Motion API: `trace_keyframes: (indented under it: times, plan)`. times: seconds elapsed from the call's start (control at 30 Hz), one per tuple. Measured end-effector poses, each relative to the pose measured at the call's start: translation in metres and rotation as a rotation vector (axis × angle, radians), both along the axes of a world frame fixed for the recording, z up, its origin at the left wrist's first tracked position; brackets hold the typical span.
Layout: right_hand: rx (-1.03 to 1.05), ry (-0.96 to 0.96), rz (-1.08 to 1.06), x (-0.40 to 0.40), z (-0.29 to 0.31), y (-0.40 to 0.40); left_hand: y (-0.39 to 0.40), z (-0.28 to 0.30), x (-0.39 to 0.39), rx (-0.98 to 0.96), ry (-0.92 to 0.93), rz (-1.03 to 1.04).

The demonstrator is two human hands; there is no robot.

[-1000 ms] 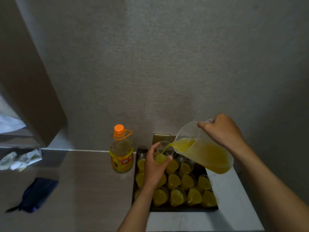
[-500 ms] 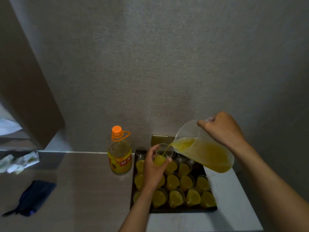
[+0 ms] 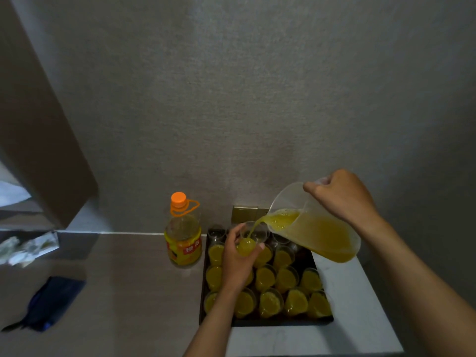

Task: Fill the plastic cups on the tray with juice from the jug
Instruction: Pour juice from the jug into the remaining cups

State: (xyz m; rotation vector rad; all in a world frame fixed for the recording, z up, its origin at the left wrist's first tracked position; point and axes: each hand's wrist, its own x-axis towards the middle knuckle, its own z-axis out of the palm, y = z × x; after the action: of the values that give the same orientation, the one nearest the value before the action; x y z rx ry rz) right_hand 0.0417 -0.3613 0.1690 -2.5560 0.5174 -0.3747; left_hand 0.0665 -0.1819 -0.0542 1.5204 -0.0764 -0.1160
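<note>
right hand [image 3: 342,197] fingers grip the tilted jug [image 3: 316,225], pouring juice into the cup [image 3: 251,240] that left hand [image 3: 238,264] fingers hold above the tray's [image 3: 283,323] far edge.

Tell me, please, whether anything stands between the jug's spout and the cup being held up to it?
Nothing visible does. The left hand holds the clear plastic cup just below the spout of the clear plastic jug, tilted by the right hand; the yellow juice stream falls straight in.
</note>
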Motion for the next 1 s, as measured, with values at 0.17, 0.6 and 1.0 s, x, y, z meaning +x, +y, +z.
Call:
trace_keyframes:
  times: [0.17, 0.6, 1.0]
  plan:
    - [-0.021, 0.01, 0.001, -0.0005, 0.0028, -0.0001, -0.0007, 0.0007, -0.0007, -0.011, -0.004, 0.007]
    - [-0.012, 0.01, 0.002, -0.0018, 0.0045, -0.003, -0.0025, -0.0027, -0.0022, -0.006, 0.009, -0.001]
    - [-0.026, 0.0, 0.003, -0.0054, 0.0068, -0.001, -0.0037, -0.006, -0.0041, -0.004, 0.005, -0.002]
